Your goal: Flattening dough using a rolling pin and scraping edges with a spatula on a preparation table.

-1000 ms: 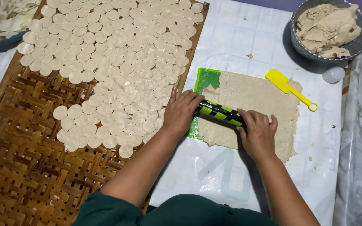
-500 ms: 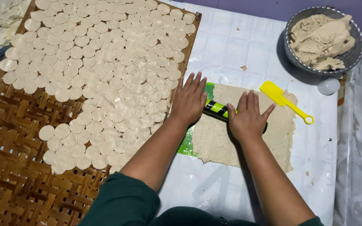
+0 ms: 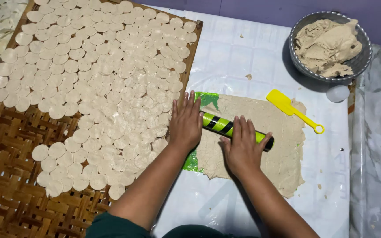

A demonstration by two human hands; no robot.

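A flat sheet of beige dough [image 3: 265,145] lies on a white plastic cover, with a green sheet [image 3: 208,99] showing under its left edge. Across the dough rests a green and black roller [image 3: 220,124]. My left hand [image 3: 186,122] presses flat on the roller's left end, fingers spread. My right hand [image 3: 242,145] lies palm-down on the roller's right half, fingers apart. Only the middle stripe and the dark right tip of the roller show between and beside my hands.
A woven bamboo tray [image 3: 5,194] on the left carries several small round dough discs [image 3: 98,79]. A yellow plastic scraper [image 3: 293,110] lies on the dough's far right corner. A grey bowl [image 3: 362,61] of lump dough stands at the back right, a small white ball [image 3: 338,93] beside it.
Both hands have pushed the roller away from me over the dough, going from a curled grip to flat, spread palms. The view has shifted a little.
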